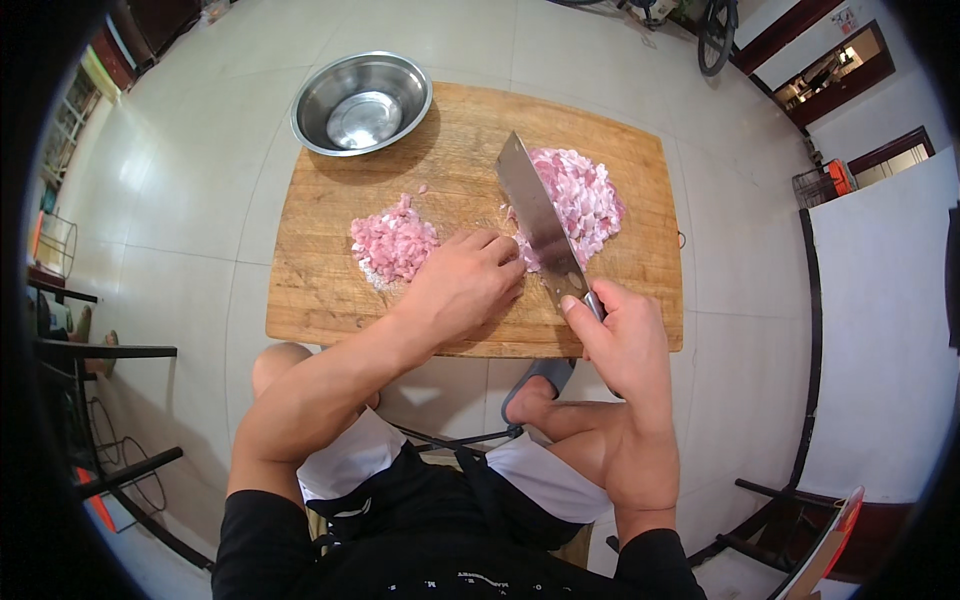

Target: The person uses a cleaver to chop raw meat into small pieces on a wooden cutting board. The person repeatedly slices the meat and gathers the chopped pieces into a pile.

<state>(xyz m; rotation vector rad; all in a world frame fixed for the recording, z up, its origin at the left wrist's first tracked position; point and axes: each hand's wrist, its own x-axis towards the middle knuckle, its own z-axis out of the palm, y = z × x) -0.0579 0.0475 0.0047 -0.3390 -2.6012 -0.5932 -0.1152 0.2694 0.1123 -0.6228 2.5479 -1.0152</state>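
Note:
A wooden cutting board [330, 300] lies in front of me. My right hand [628, 340] is wrapped round the handle of a cleaver [540, 213], whose wide blade slants up and to the left over the board. Left of the blade, my left hand [462, 283] is curled down on the board, its fingers bent beside a bit of meat at the blade; the fingertips are partly hidden. To the right of the blade sits a heap of sliced pink meat [585, 195], partly covered by the cleaver. A smaller pile of diced meat [393, 238] lies left of my left hand.
A steel bowl [366, 122], with no food visible in it, stands at the board's far left corner. Dark metal furniture legs [110, 351] stand at left, and a bicycle wheel [716, 38] shows far right. A white panel [870, 330] bounds the right side. My knees are below the board's near edge.

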